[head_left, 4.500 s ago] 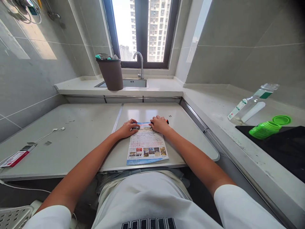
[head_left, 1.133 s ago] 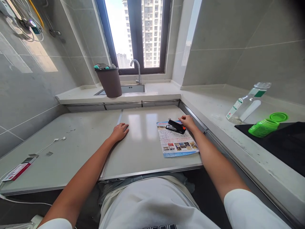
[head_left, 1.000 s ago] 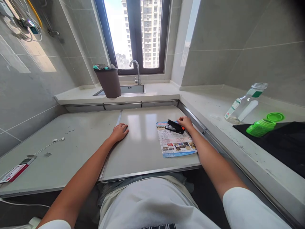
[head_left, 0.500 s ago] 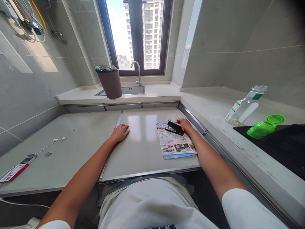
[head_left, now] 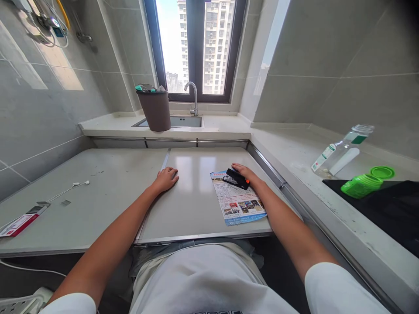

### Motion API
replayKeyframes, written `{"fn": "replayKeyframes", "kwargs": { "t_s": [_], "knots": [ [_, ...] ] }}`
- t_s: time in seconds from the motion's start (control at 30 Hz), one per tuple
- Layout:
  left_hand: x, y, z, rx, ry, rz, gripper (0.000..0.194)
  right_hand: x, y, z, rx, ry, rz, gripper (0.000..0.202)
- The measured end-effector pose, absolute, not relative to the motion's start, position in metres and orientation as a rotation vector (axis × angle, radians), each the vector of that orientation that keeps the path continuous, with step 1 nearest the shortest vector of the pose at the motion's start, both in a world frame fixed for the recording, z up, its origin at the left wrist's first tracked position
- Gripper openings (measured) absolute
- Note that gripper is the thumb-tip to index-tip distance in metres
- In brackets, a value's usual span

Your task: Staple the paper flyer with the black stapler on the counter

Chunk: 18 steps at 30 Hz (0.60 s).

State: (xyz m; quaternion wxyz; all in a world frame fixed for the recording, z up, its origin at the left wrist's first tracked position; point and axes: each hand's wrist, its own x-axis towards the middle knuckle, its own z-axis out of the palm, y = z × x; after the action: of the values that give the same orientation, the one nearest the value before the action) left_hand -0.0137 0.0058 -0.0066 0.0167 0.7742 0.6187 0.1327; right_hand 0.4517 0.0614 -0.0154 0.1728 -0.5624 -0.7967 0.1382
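My left hand (head_left: 167, 179) rests on the pale tabletop near the seam, fingers loosely bent and a little apart; a dark patch shows between thumb and fingers, perhaps shadow. On the right, a printed leaflet (head_left: 240, 211) with a blue border and small photos lies flat. A black stapler (head_left: 236, 179) with an orange end and pale lettering sits on the leaflet's upper part. Just beyond it, my right hand (head_left: 245, 170) stretches its fingers out leftward along the stapler's far side. My right wrist is close to the orange end; whether it touches is hard to see.
A brown bin (head_left: 155, 111) stands by the sink (head_left: 186, 122) and tap (head_left: 195, 98). The right-hand ledge holds a clear bottle (head_left: 343, 150), a green container (head_left: 362, 185) and black cloth (head_left: 389, 209). At left lie a red-and-white box (head_left: 21, 223) and white cable (head_left: 65, 192).
My right hand has shifted left, its fingers now stretched past the stapler. The stapler and leaflet sit slightly further left, and the stapler's raised end has lowered. My left hand stays in place.
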Motion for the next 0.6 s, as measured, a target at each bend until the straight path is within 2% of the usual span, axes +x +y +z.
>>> {"fn": "replayKeyframes", "kwargs": {
  "t_s": [0.27,0.6],
  "knots": [
    [-0.012,0.004,-0.006,2.374,1.942,0.405,0.045,0.365,0.040,0.007,-1.828,-2.415,0.212,0.049],
    [-0.015,0.011,-0.007,2.313,1.853,0.645,0.044,0.225,0.040,0.007,-1.524,-2.565,0.306,0.047]
  ]
}}
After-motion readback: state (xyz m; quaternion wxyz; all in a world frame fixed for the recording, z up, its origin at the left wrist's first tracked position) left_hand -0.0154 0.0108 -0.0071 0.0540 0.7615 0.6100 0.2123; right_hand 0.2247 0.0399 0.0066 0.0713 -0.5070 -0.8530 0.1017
